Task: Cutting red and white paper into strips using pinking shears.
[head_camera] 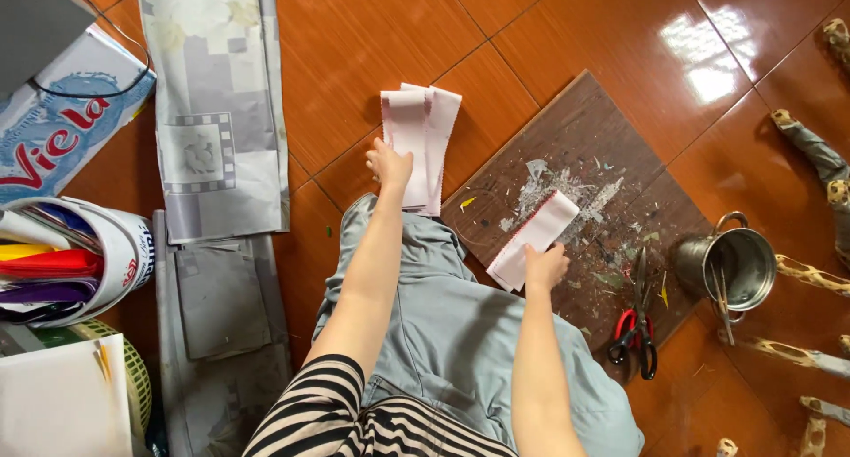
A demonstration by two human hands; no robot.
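Here left hand [388, 163] presses stack of white red-edged paper strips [418, 143] flat; right hand [544, 267] pinches single white strip [536, 237] on dark wooden board [611, 147]. Best align edges before stacking.

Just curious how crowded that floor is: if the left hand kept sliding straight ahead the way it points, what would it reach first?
The left hand already rests on the stack of white pink-edged strips; beyond it, only bare orange floor tiles show.
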